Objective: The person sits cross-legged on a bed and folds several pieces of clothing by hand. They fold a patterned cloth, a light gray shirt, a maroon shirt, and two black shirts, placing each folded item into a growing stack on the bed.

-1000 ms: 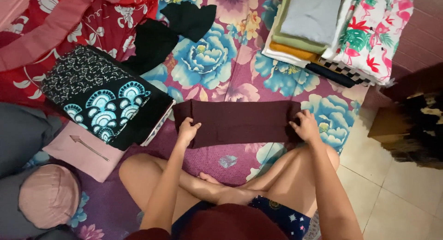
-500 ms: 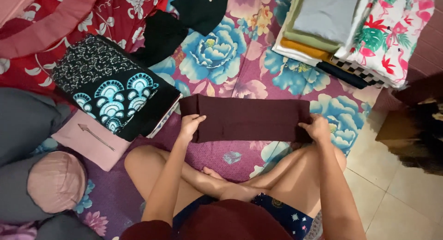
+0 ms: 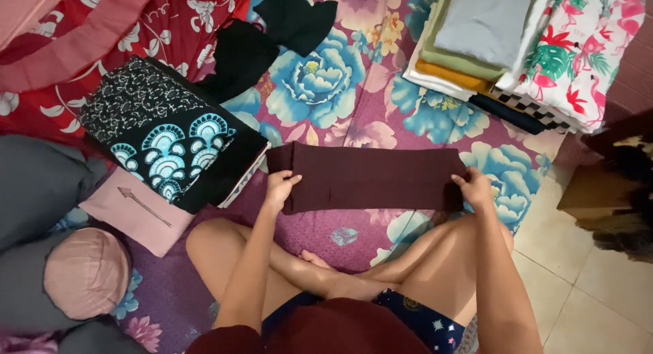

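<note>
- Since the earlier frames the maroon garment (image 3: 371, 177) has stayed a folded band; both hands have shifted slightly along its near edge.
- Left hand (image 3: 280, 188), at 9 o'clock: fingers clamped on the end.
- Right hand (image 3: 474, 189), at 3 o'clock: fingers pinched on the corner.
- Garment lies on the floral mat (image 3: 354, 82); folded stack (image 3: 476, 48) at 1 o'clock beyond.
</note>
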